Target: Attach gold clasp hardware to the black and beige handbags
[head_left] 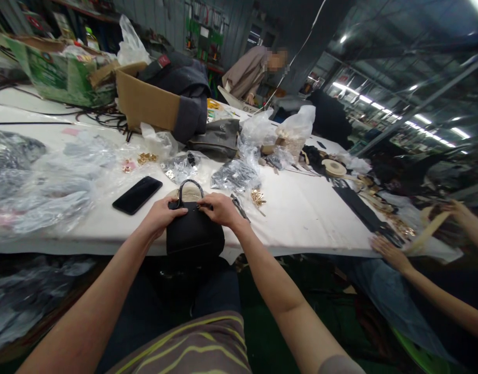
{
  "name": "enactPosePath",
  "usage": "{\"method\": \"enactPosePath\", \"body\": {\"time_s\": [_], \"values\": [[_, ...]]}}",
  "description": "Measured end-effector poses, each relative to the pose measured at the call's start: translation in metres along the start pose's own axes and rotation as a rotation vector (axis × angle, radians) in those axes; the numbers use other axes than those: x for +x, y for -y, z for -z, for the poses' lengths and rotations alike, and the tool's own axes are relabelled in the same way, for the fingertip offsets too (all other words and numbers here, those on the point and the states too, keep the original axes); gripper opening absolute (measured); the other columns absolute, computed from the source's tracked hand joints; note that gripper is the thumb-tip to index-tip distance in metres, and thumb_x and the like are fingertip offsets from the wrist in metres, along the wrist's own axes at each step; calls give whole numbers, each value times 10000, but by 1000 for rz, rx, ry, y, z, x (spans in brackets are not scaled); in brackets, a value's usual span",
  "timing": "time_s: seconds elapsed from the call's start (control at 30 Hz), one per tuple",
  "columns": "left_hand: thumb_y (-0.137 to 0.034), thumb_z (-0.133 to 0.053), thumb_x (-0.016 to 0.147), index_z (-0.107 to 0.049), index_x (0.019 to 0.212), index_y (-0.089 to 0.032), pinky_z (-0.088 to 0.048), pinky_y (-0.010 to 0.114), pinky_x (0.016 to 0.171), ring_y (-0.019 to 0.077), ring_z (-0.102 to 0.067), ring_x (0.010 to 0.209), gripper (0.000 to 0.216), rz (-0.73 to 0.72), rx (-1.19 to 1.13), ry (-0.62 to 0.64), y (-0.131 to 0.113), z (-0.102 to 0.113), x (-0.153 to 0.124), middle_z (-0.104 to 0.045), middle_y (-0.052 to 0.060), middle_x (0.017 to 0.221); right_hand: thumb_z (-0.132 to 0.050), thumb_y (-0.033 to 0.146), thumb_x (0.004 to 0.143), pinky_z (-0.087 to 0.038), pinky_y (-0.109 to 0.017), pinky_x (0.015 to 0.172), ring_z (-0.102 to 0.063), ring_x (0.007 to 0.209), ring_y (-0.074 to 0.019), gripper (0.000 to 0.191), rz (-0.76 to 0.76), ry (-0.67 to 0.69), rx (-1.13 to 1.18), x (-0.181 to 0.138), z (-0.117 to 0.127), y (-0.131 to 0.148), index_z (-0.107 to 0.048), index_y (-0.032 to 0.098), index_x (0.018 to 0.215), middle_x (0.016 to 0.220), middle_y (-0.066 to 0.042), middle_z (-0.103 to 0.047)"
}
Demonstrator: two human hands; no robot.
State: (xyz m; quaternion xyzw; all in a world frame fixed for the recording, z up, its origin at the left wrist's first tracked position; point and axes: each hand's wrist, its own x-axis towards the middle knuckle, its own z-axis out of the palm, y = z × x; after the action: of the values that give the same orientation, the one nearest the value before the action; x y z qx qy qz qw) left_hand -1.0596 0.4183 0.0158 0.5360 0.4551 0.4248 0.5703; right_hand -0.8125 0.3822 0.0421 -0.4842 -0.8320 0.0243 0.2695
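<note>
A small black handbag [194, 236] stands at the table's front edge, right before me, its rounded handle [190, 183] arching up at the back. My left hand [163, 212] grips the bag's upper left corner, thumb over the top edge. At the upper right, my right hand [219, 209] has its fingers pinched together by the handle's base; whether a small part sits between them is too small to make out. Behind the handle shows a pale round piece [189, 194]. A black phone [138, 195] lies to the left of the bag.
Gold-coloured metal pieces [258, 198] and plastic bags of parts [235, 175] lie just beyond my right hand. Farther back stand a cardboard box [147, 101] and a green box [55, 72]. At right, a co-worker's hands [392, 253] handle a strip; another person [244, 75] leans over the far side.
</note>
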Motion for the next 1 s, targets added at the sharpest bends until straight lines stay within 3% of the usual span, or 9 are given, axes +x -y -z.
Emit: {"method": "enactPosePath", "body": {"time_s": [0.17,0.43,0.57,0.77,1.0], "values": [[-432,-1041,496,-805,1046,-167,-578,374,788,278,-734,878,655,-46,31,-29,2,-1,-1,-809,75,947,-808,222,1048,-536,-283,916,-748,1094,-213,208,76,22,50,4,-3,-3,-871,279,1238,1232,-50,-807],[-448,-979,561,-801,1061,-152,-540,363,781,278,-717,911,608,-58,105,-22,1,-2,-3,-809,93,998,-700,53,1039,-567,-289,939,-759,1052,-208,333,154,38,231,1,-8,-10,-850,218,1286,1185,-87,-796],[-439,-988,555,-806,1066,-167,-554,367,788,275,-721,894,608,-74,83,-35,1,-3,-4,-811,85,989,-719,30,963,-568,-292,930,-750,1005,-204,414,99,-22,205,-1,-10,-5,-806,208,1326,1174,-77,-796],[-459,-985,549,-802,1065,-174,-550,368,788,283,-720,915,617,-78,114,-61,3,-4,-3,-807,84,993,-757,21,881,-536,-247,802,-700,828,-161,232,84,-53,236,-1,-11,1,-804,162,1060,973,-34,-761],[-489,-966,567,-803,1081,-179,-546,373,789,298,-725,951,622,-93,151,-69,4,-5,-2,-812,85,1025,-741,45,914,-537,-266,863,-728,933,-183,215,111,-53,240,-1,-13,-1,-796,192,1061,1036,-41,-785]]}}
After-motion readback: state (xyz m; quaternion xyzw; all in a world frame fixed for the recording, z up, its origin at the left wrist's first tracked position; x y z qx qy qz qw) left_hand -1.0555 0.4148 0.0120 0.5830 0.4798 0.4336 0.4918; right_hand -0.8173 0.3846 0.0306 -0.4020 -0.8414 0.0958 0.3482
